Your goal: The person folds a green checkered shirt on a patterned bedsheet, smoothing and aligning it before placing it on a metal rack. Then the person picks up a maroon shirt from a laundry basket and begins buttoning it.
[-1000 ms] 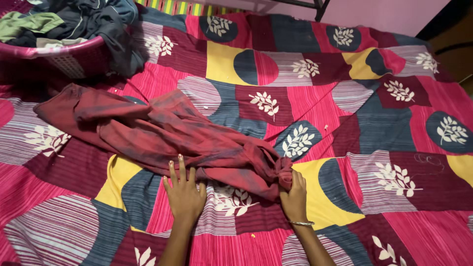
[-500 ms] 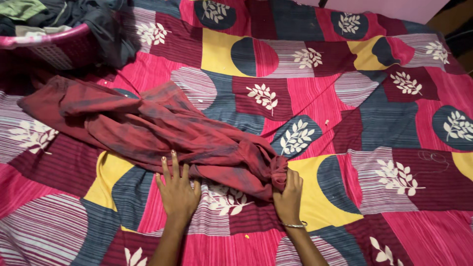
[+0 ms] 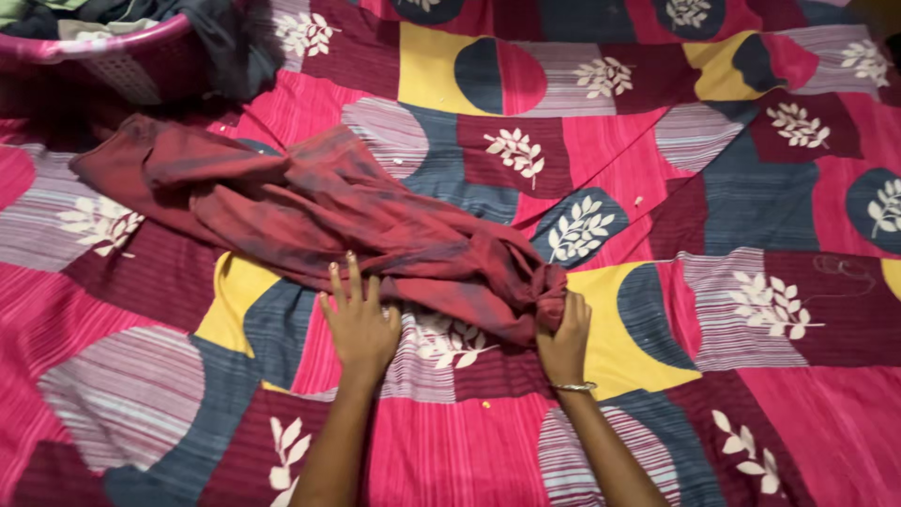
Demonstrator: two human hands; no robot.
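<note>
Right hand grips red cloth; left hand flat, open on patchwork bedspread.

a home bedroom: patchwork bedsheet, laundry basket.

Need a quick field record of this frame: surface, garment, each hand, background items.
surface: patchwork bedsheet, red, yellow and grey-blue with white leaf prints
garment: dark red cloth, crumpled, lying across the sheet from upper left to centre
left hand: left hand flat, fingers spread, fingertips at the cloth's lower edge
right hand: right hand closed on the bunched end of the cloth; bangle on the wrist
background: pink laundry basket, upper left, holding dark clothes
</note>
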